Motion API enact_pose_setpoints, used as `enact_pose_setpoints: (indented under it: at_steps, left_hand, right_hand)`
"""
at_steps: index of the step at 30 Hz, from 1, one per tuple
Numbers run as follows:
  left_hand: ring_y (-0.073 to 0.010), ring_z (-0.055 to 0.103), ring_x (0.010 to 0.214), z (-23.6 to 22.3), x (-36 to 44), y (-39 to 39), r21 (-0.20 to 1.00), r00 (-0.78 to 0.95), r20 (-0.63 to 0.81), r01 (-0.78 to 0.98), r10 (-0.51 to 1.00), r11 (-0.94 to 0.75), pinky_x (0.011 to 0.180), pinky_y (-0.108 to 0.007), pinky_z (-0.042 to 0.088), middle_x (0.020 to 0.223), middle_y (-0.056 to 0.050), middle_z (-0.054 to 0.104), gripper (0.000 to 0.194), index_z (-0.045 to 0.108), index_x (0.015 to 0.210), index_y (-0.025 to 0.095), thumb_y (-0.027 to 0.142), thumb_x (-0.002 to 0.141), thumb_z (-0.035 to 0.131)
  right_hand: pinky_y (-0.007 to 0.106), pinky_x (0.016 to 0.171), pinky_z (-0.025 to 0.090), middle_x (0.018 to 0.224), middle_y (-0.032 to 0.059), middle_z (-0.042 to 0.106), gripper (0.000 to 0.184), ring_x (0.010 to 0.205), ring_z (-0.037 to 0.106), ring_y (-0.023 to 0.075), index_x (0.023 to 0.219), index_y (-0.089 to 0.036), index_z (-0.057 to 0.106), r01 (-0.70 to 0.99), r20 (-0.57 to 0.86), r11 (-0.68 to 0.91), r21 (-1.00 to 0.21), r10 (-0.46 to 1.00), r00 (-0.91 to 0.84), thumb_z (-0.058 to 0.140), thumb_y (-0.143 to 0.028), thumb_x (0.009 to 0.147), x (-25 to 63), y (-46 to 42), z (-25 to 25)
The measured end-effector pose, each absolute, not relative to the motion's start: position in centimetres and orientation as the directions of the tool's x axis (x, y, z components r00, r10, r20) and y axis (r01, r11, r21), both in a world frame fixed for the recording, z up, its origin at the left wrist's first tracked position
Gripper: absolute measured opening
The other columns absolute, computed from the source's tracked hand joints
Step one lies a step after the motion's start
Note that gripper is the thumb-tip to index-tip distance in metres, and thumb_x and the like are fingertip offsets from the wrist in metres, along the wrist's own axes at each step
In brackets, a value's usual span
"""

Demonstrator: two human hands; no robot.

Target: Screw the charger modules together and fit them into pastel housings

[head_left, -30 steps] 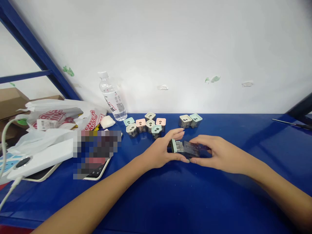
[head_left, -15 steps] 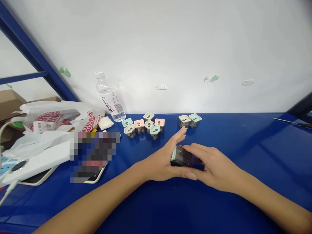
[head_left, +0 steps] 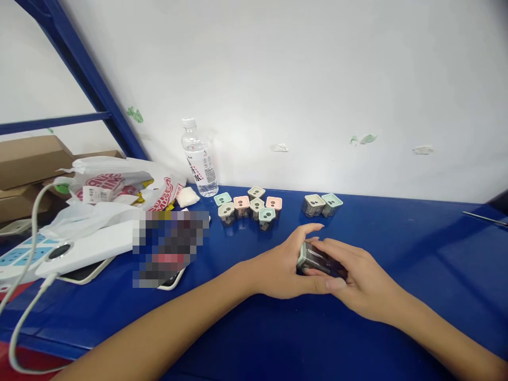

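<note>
Both my hands meet over the blue table [head_left: 397, 233] and grip one small dark see-through box with a pale green end [head_left: 313, 260]. My left hand [head_left: 283, 264] wraps it from the left, thumb under and fingers curled over the top. My right hand [head_left: 353, 280] closes on it from the right and hides most of its far end. Behind them lies a cluster of several small cubes with pastel tops [head_left: 250, 207], and a pair of the same cubes [head_left: 321, 204] stands further right.
A water bottle [head_left: 198, 159] stands against the white wall. At the left lie plastic bags [head_left: 115, 185], a white power strip with a cable [head_left: 67, 251], a phone [head_left: 170, 275] and cardboard boxes [head_left: 27, 164]. A thin metal tool [head_left: 484, 218] lies at the far right.
My hands have drawn the two parts together and pulled the box nearer to me; the gap between the green end and the dark body has shut. The view shifted slightly left.
</note>
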State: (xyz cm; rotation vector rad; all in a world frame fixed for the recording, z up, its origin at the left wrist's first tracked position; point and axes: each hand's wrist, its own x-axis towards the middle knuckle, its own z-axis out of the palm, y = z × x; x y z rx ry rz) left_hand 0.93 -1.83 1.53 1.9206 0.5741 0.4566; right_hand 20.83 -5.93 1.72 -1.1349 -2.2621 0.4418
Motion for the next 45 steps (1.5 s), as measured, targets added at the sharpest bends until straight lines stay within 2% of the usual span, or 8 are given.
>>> enact_pose_setpoints:
  at_steps: [4,11,15,21,30,38,42,45]
  left_hand:
    - [-0.0295,0.043,0.143,3.1,0.3,-1.4,0.787,0.696,0.250,0.258,0.673,-0.560,0.115,-0.048,0.041,0.155,-0.015,0.042,0.072,0.025,0.155,0.022,0.052,0.097,0.054]
    - [-0.0231,0.067,0.098,2.8,-1.1,0.4,0.471,0.665,0.374,0.465,0.646,-0.750,0.084,-0.035,0.054,0.109,-0.008,0.070,0.038,0.060,0.117,0.018,0.047,0.092,0.065]
    - [-0.0252,0.067,0.099,2.2,-1.2,1.1,0.203,0.617,0.442,0.638,0.651,-0.743,0.079,-0.034,0.054,0.108,-0.010,0.068,0.041,0.062,0.119,0.017,0.047,0.092,0.064]
    - [-0.0246,0.068,0.094,1.6,-1.2,1.8,-0.055,0.602,0.389,0.771,0.697,-0.635,0.063,-0.029,0.051,0.111,-0.011,0.064,0.038,0.065,0.119,0.016,0.046,0.095,0.061]
    - [-0.0196,0.066,0.087,1.1,-1.0,1.9,-0.135,0.583,0.396,0.801,0.709,-0.583,0.060,-0.027,0.047,0.109,-0.007,0.064,0.015,0.064,0.110,0.019,0.024,0.098,0.056]
    - [-0.0236,0.067,0.095,0.3,-0.6,2.4,-0.139,0.572,0.460,0.802,0.679,-0.581,0.073,-0.031,0.053,0.105,-0.010,0.067,0.018,0.064,0.110,0.016,0.022,0.096,0.055]
    - [-0.0194,0.069,0.087,0.1,-0.5,2.2,0.018,0.508,0.514,0.800,0.691,-0.600,0.067,-0.027,0.052,0.102,-0.007,0.071,0.020,0.065,0.109,0.018,0.027,0.097,0.052]
    - [-0.0182,0.070,0.076,0.4,-0.2,1.4,0.100,0.514,0.498,0.766,0.698,-0.635,0.061,-0.027,0.050,0.090,-0.005,0.073,0.023,0.068,0.098,0.018,0.031,0.097,0.048]
  right_hand:
    - [0.032,0.065,0.054,0.096,0.0068,0.073,0.032,0.075,0.068,0.0208,0.122,-0.022,0.062,0.652,0.429,0.559,-0.512,0.824,-0.370,0.056,-0.039,0.095,20.6,-5.3,1.7]
    - [0.031,0.057,0.050,0.076,0.0002,0.069,0.053,0.057,0.060,0.0179,0.133,-0.023,0.056,0.752,0.295,0.383,-0.536,0.920,-0.258,0.057,-0.056,0.092,21.1,-4.1,1.0]
    - [0.033,0.058,0.052,0.106,0.0068,0.069,0.069,0.058,0.060,0.0157,0.148,-0.023,0.043,0.813,0.237,0.319,-0.487,0.944,-0.228,0.054,-0.061,0.091,22.2,-2.6,0.3]
    - [0.040,0.065,0.053,0.095,0.0078,0.067,0.067,0.070,0.066,0.0244,0.154,-0.023,0.038,0.890,0.234,0.206,-0.408,0.965,-0.116,0.046,-0.055,0.096,23.6,0.1,-0.6]
    - [0.035,0.065,0.051,0.102,0.0077,0.072,0.035,0.070,0.066,0.0221,0.115,-0.024,0.053,0.876,0.322,0.258,-0.407,0.938,-0.126,0.052,-0.052,0.094,23.9,0.6,-0.9]
    - [0.030,0.054,0.041,0.068,0.0005,0.065,0.033,0.057,0.061,0.0207,0.083,-0.025,0.056,0.882,0.348,0.281,-0.379,0.926,-0.145,0.060,-0.058,0.088,23.2,-0.7,0.2]
    - [0.030,0.054,0.045,0.074,0.0012,0.068,0.032,0.055,0.059,0.0176,0.087,-0.025,0.061,0.858,0.331,0.345,-0.382,0.917,-0.221,0.059,-0.057,0.088,22.8,-1.8,0.4]
    - [0.030,0.054,0.049,0.091,0.0045,0.070,0.040,0.058,0.061,0.0171,0.120,-0.023,0.061,0.857,0.307,0.348,-0.380,0.921,-0.238,0.056,-0.051,0.092,22.6,-2.1,0.3]
